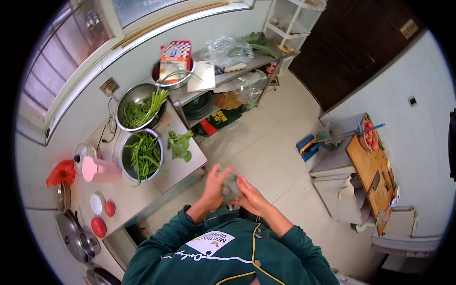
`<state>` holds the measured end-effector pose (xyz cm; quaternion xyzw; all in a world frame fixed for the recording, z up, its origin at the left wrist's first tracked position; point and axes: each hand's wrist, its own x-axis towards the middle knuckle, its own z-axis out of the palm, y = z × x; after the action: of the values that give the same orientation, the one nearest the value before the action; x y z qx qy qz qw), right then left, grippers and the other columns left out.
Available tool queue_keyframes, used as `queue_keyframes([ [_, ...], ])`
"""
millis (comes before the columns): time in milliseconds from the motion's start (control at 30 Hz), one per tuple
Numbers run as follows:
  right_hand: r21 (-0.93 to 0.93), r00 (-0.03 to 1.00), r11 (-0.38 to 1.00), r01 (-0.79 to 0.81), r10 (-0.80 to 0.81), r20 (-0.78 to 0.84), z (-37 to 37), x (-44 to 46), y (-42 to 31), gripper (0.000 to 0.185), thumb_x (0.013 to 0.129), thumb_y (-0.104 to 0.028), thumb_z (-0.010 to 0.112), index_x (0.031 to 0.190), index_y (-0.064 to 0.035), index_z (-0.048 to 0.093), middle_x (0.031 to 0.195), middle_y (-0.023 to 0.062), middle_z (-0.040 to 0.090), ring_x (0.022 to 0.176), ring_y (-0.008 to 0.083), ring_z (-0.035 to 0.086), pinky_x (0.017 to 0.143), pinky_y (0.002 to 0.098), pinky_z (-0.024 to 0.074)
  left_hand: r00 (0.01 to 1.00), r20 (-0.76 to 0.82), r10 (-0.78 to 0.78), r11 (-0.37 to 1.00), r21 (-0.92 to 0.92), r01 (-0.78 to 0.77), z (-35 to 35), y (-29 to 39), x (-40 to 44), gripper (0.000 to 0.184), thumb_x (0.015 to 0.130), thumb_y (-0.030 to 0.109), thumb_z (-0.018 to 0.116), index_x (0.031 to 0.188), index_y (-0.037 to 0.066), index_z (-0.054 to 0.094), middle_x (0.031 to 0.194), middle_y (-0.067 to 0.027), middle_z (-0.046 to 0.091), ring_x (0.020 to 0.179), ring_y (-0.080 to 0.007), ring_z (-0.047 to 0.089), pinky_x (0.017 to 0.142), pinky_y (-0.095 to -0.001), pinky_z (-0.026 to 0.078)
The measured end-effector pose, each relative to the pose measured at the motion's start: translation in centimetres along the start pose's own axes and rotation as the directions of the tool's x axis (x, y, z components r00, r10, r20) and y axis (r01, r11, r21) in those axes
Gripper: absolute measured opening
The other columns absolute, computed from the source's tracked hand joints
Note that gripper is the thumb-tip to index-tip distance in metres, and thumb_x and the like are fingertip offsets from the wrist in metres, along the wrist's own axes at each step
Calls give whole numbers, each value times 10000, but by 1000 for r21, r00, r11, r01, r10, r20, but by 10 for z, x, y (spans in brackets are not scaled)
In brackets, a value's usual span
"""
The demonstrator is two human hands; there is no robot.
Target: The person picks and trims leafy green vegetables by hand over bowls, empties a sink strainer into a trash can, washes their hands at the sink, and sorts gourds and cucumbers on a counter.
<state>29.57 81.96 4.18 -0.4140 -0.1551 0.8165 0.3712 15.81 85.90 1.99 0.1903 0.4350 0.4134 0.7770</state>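
A crumpled greyish-green cloth-like item is held between both hands in front of the green apron. My left hand grips it from the left side with bent fingers. On its right side, my right hand presses against it with the fingers closed round it. Nearest to the hands, on the counter corner, lie green leaves. Beside them stands a metal bowl of green beans, and behind that another metal bowl holds long green stems.
A pink pitcher, a white bowl and two red tomatoes are on the left counter. Pans stand at lower left. On the right, a wooden board bears a cleaver. A metal shelf stands at the back.
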Motion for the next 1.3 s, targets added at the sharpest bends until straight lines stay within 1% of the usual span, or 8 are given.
queue_keyframes([
  [200, 133, 840, 876, 463, -386, -381, -17, -23, -33, 343, 845, -260, 589, 1101, -54, 489, 930, 76, 586, 900, 152, 559, 790, 300, 456, 867, 447, -218, 931, -172, 323, 58, -43, -11, 315, 857, 40, 422, 1168, 64, 464, 1104, -65, 542, 1008, -161, 529, 845, -334, 436],
  [333, -222, 524, 778, 588, -575, -628, -54, -39, -22, 233, 876, -246, 542, 946, -24, 546, 833, 49, 575, 710, 116, 523, 663, 239, 424, 822, 495, 282, 744, 428, -514, 94, -89, -14, 288, 868, 54, 402, 1144, -7, 459, 1096, -67, 531, 983, -212, 512, 860, -296, 391],
  [533, -589, 303, 609, 531, -786, -539, -126, -94, -16, 287, 889, -296, 509, 872, -12, 544, 723, 44, 575, 661, 112, 507, 621, 237, 414, 757, 646, 96, 437, 656, -615, 132, -118, 12, 221, 846, 121, 522, 1035, 9, 550, 772, -35, 601, 685, -145, 517, 624, -308, 435],
  [667, -797, 264, 517, 313, -853, -450, -168, -151, -8, 275, 866, -278, 545, 842, -4, 533, 687, 14, 569, 589, 118, 496, 560, 241, 417, 886, 445, -131, 433, 830, -352, 183, -124, 16, 223, 791, 136, 637, 972, 20, 578, 778, -31, 611, 656, -90, 528, 569, -253, 428],
  [767, -431, 389, 729, 532, -663, -640, -198, -188, -5, 214, 850, -225, 571, 936, -31, 543, 810, 15, 570, 739, 116, 533, 624, 250, 443, 923, 281, -264, 895, 429, 125, 212, -166, 26, 191, 771, 173, 645, 925, 68, 607, 839, -46, 615, 745, -140, 563, 633, -267, 450],
  [867, 189, 528, 599, 778, -460, -714, -223, -224, -16, 247, 857, -228, 551, 1015, -39, 525, 936, 45, 575, 857, 150, 556, 698, 287, 474, 818, 485, -310, 946, 247, 211, 209, -217, 63, 223, 834, 221, 567, 1020, 99, 568, 966, -24, 584, 829, -164, 557, 660, -297, 467],
  [1100, 464, 700, 527, 712, -481, -528, -254, -248, -25, 394, 878, -200, 513, 1234, -65, 412, 1116, 62, 529, 992, 174, 524, 848, 310, 433, 677, 418, -605, 796, 335, 504, 317, -240, 1, 464, 893, 463, 364, 1183, 119, 477, 1156, -29, 517, 973, -201, 534, 816, -354, 444],
  [1300, -395, 255, 615, 683, -708, -659, -330, -225, -19, 395, 876, -224, 530, 1198, -24, 421, 1051, 117, 563, 949, 193, 543, 789, 287, 430, 805, 125, -579, 759, 444, 477, 368, -294, 12, 478, 895, 452, 383, 1133, 60, 520, 1076, -81, 555, 944, -200, 538, 824, -302, 432],
])
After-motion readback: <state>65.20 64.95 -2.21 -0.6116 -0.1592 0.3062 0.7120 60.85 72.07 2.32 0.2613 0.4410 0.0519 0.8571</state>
